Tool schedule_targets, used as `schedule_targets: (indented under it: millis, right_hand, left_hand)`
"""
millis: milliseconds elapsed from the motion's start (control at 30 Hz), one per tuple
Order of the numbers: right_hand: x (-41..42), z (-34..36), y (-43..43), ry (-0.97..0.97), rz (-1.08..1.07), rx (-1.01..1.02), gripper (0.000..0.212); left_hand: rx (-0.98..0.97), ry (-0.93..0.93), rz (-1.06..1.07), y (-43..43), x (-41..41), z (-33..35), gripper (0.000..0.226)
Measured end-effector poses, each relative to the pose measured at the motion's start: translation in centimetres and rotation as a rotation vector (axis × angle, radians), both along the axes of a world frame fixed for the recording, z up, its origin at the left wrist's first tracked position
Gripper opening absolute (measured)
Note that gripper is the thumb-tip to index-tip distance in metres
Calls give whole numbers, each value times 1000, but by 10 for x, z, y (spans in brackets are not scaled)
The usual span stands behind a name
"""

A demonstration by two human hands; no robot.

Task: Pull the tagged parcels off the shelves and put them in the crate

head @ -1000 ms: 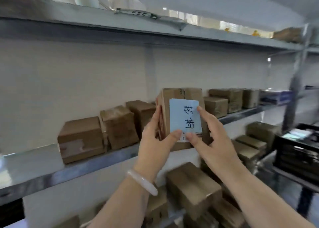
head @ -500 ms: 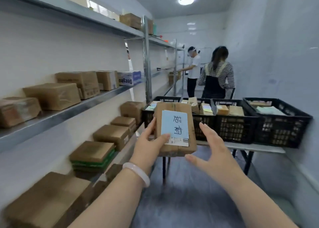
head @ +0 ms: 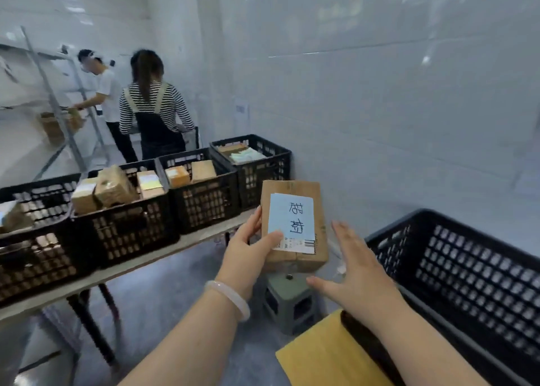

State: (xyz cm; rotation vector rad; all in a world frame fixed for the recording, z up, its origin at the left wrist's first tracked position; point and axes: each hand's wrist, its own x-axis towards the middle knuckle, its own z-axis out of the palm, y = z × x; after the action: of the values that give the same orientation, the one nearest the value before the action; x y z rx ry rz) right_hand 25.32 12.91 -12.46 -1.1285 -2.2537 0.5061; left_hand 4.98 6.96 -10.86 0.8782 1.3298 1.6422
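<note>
My left hand [head: 248, 248] grips a brown cardboard parcel [head: 320, 210] by its left edge, thumb across the front, holding it upright in mid-air. A pale blue tag [head: 287, 219] with handwritten characters covers its front, above a barcode label. My right hand [head: 355, 271] hovers just right of and below the parcel, fingers spread, not touching it. A black plastic crate [head: 467, 277] stands at the lower right, close to my right arm; its inside is mostly hidden.
A row of black crates [head: 204, 193] with parcels sits on a long table [head: 122, 271] at the left. A grey stool [head: 289, 301] stands below the parcel. A yellow-brown surface [head: 315, 356] lies under the near crate. Two people [head: 152, 105] work at shelving [head: 58, 114] in the back.
My view has swung right from the shelves to the crates and wall. The parcel stays in my left hand; my right hand has let go and spread open beside it.
</note>
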Motion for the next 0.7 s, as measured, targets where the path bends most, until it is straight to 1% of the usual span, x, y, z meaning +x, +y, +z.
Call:
schedule_targets:
  millis: [200,300,433,567,700]
  right_hand:
    - [26,2,29,-35,-329,23,111]
    - [29,-5,33,-83,-459,-3,113]
    - [43,-17,35,-93,-659,-42,114]
    - [66,-28,34,-125,-766,-107,112]
    - [98,-31,48,-128,-834,-119,111]
  left_hand:
    - [-55,0,-294,92,23,-6,57]
    - [-91,32,-443,127,37,-9,55]
    - [-142,37,-589,169,63,-19,59]
    - [-176,79,-695,197,100,-30,59]
    - [-192,163,-776,230,143,-39,60]
